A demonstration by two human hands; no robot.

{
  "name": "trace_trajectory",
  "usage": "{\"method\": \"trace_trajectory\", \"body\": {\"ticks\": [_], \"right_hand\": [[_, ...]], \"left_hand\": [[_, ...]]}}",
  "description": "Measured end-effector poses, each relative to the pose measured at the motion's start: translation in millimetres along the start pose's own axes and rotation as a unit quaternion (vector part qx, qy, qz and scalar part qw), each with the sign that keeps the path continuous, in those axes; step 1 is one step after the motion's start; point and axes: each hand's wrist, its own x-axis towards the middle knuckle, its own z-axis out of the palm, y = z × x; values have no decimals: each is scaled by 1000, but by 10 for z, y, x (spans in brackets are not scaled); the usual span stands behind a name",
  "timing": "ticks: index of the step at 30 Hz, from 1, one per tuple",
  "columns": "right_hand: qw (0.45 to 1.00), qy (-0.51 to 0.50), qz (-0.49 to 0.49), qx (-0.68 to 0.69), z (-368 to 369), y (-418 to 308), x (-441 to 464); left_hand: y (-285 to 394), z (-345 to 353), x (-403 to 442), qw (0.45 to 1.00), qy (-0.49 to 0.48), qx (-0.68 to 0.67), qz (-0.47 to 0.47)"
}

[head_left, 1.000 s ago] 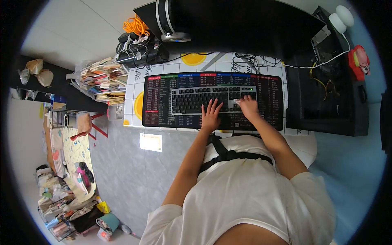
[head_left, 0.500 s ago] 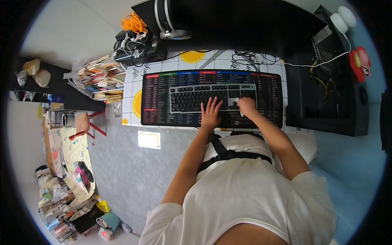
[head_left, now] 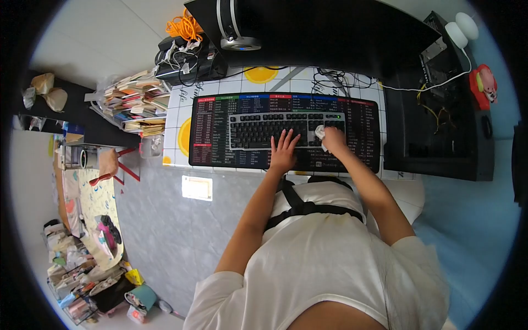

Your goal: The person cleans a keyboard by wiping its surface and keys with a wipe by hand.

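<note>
A grey-framed keyboard with black keys lies on a dark printed desk mat. My left hand rests with spread fingers on the keyboard's lower edge, fingertips over the keys, holding nothing. Over the right part of the keyboard, my right hand is closed around a small white wipe, which looks like crumpled tissue or cloth. Part of the wipe sticks out to the left of the fingers and touches the keys. A green light shows at the keyboard's upper right corner.
Behind the mat stands a large black monitor, with tangled black cables below it. An open black computer case is at the right. Stacked papers and a black device with cables sit at the left.
My right hand has closed further, and more of the white wipe now shows at its left side. My left hand keeps its place on the keyboard. The view has shifted slightly.
</note>
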Motion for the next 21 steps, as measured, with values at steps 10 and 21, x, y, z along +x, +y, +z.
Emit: {"method": "trace_trajectory", "body": {"ticks": [10,21], "right_hand": [[985,159,-58,31,548,-296,-79],[990,129,63,19,557,121,-348]], "left_hand": [[-25,26,-29,1000,24,-6,17],[-49,-60,-189,998,16,-36,46]]}}
